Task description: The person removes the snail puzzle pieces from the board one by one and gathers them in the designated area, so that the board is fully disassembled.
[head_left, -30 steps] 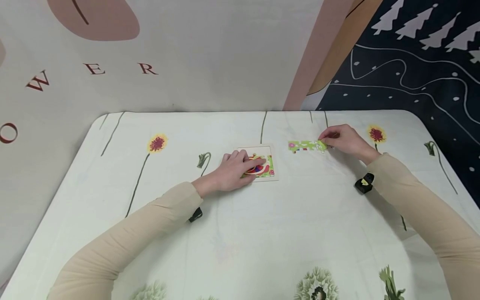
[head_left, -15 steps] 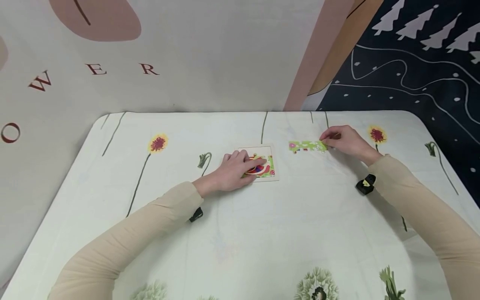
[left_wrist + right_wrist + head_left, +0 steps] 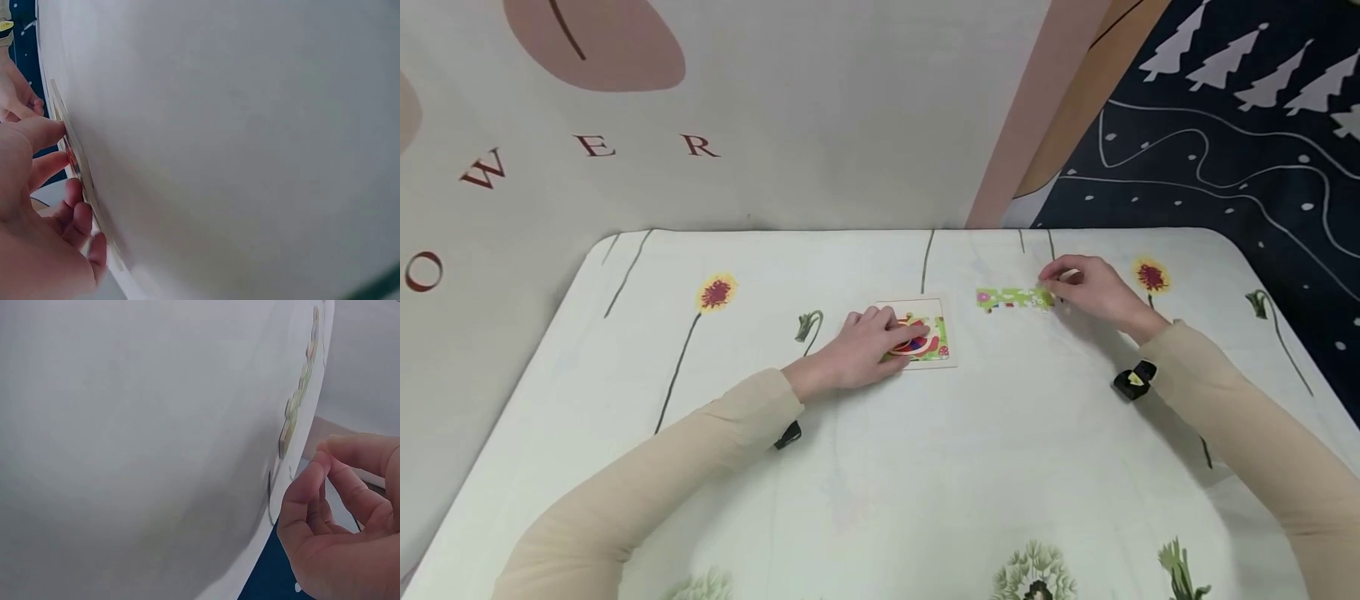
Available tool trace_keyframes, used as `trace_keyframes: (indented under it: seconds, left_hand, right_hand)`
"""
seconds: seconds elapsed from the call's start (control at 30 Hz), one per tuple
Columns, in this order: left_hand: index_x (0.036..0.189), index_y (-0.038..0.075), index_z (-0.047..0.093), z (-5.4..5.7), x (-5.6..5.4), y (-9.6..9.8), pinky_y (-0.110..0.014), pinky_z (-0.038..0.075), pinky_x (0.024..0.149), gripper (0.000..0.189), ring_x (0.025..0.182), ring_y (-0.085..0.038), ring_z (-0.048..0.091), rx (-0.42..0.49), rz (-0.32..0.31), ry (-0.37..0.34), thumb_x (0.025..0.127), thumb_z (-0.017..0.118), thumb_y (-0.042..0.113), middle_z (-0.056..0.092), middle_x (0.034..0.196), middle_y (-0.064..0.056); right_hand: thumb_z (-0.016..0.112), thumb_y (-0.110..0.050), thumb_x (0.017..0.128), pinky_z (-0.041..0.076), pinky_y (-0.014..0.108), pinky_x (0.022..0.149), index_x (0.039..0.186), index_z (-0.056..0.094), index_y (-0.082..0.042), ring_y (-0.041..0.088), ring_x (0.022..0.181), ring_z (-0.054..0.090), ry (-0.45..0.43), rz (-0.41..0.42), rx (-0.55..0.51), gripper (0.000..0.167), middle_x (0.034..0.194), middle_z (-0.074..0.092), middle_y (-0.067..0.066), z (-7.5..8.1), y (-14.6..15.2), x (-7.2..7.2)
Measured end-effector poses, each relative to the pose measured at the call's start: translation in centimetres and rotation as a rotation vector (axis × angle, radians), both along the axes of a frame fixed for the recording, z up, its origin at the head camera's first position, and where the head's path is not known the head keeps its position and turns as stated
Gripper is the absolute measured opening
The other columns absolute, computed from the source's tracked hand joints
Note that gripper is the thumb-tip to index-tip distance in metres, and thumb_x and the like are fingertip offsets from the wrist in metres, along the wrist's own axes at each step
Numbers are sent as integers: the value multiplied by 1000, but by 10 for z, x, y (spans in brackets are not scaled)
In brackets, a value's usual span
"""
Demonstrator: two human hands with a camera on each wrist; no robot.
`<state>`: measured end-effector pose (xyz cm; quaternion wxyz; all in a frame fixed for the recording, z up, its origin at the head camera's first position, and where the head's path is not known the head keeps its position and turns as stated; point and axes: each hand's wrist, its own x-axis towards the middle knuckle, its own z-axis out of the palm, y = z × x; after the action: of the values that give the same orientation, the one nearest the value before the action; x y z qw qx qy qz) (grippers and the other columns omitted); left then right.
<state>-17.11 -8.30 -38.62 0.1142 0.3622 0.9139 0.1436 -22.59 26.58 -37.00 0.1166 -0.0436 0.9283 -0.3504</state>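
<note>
My left hand [image 3: 856, 350] rests over the left part of a small framed jigsaw puzzle board [image 3: 925, 307], its fingers spread across the picture. Assembled pieces [image 3: 936, 342] with a red, blue and green picture fill the board's lower part; a pale strip shows along its top. In the left wrist view the fingertips [image 3: 74, 187] lie on the thin board. To the right, a green row of joined jigsaw pieces [image 3: 1009, 297] lies flat on the cloth. My right hand [image 3: 1088, 286] is at the row's right end, thumb and index fingertips together, with nothing visible between them in the right wrist view.
A white cloth [image 3: 970, 450] printed with flowers and stems covers the table. Behind it hangs a pale lettered backdrop [image 3: 820, 125], with a dark tree-printed cloth [image 3: 1210, 167] at the right. A small black device [image 3: 1133, 381] is strapped at the right wrist.
The whole head view has shifted slightly down. Both hands stay nearly in place, the left on the board and the right at the end of the row of pieces.
</note>
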Motion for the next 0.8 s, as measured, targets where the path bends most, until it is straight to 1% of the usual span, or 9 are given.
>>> trace_keyframes:
  seconds: [0.07, 0.17, 0.3, 0.43, 0.57, 0.8]
  left_hand:
    - [144, 23, 48, 0, 1, -1, -37, 29, 77, 49, 94, -20, 39, -12, 7, 23, 97, 58, 29, 46, 101, -2]
    - [143, 22, 51, 2, 1, -3, -38, 29, 79, 49, 93, -20, 39, -5, 22, 44, 96, 60, 30, 47, 100, -2]
    - [139, 21, 55, 4, 1, -6, -38, 30, 79, 48, 91, -20, 40, 12, 44, 52, 93, 64, 30, 48, 100, -3]
    - [137, 20, 57, 4, -1, -9, -39, 30, 80, 48, 94, -20, 41, 13, 68, 43, 92, 67, 31, 50, 103, -4]
    - [136, 20, 58, 3, -3, -12, -39, 30, 80, 49, 95, -21, 42, 21, 77, 30, 90, 69, 31, 50, 106, -4]
    - [138, 21, 56, 0, -5, -16, -37, 28, 76, 50, 91, -20, 40, 69, 82, -7, 90, 69, 32, 46, 104, -4]
  right_hand:
    - [58, -14, 97, 44, 29, 67, 115, 62, 1, 29, 91, 53, 15, 13, -6, 24, 112, 57, 18, 1, -1, 2]
    - [58, -14, 97, 42, 27, 64, 114, 63, 2, 28, 86, 51, 36, 46, -29, 24, 109, 57, 18, 2, -3, 6]
    - [58, -12, 96, 42, 26, 62, 113, 64, 2, 27, 83, 51, 38, 71, -47, 23, 109, 58, 18, 3, -9, 10]
    - [60, -11, 96, 42, 25, 61, 112, 64, 2, 27, 81, 53, 35, 92, -59, 21, 110, 59, 19, 3, -17, 12]
    - [60, -11, 95, 42, 25, 62, 109, 66, 1, 26, 81, 54, 44, 125, -87, 19, 111, 60, 18, 2, -24, 14]
    - [60, -9, 95, 43, 26, 62, 106, 67, 0, 24, 80, 56, 69, 176, -144, 16, 111, 63, 16, -1, -35, 19]
